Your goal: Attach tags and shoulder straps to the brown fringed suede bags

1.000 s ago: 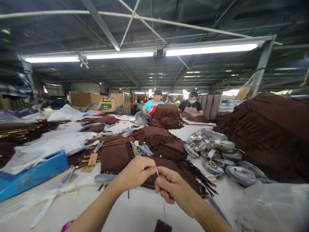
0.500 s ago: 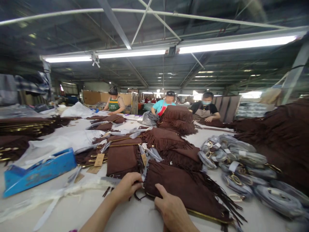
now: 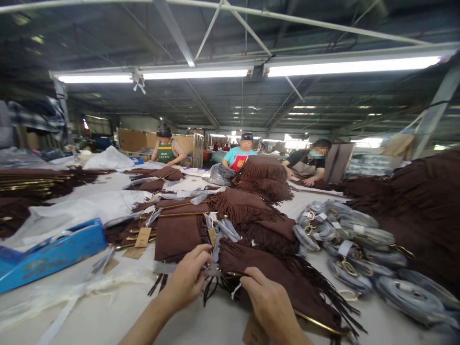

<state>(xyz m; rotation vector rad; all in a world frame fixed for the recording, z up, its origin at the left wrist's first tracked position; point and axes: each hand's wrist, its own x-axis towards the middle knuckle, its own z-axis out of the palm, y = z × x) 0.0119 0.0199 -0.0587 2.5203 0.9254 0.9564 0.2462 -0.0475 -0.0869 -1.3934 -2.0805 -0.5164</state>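
Note:
A dark brown fringed bag (image 3: 273, 273) with a gold frame edge lies on the table in front of me. My right hand (image 3: 269, 299) is closed on its near gold edge, thumb and fingers pinched together. Below that hand a white string (image 3: 235, 290) and a tan tag (image 3: 255, 330) show from under the bag. At the bag's left corner is my left hand (image 3: 190, 273), its fingers bent in a pinch; what lies between them is hidden. Thin dark cords (image 3: 210, 290) hang beside its fingertips. Another brown bag (image 3: 178, 239) lies just beyond my left hand.
A blue tape dispenser (image 3: 61, 254) stands at left. Plastic-wrapped straps (image 3: 352, 258) with gold buckles are heaped at right, before a large brown pile (image 3: 427, 211). More fringed bags (image 3: 262, 177) are stacked ahead. Several people work across the table (image 3: 118, 311).
My right hand has gone from an outstretched index finger on the bag to a pinch on its near edge. The string and tag have come into view. My left hand has shifted slightly up and left.

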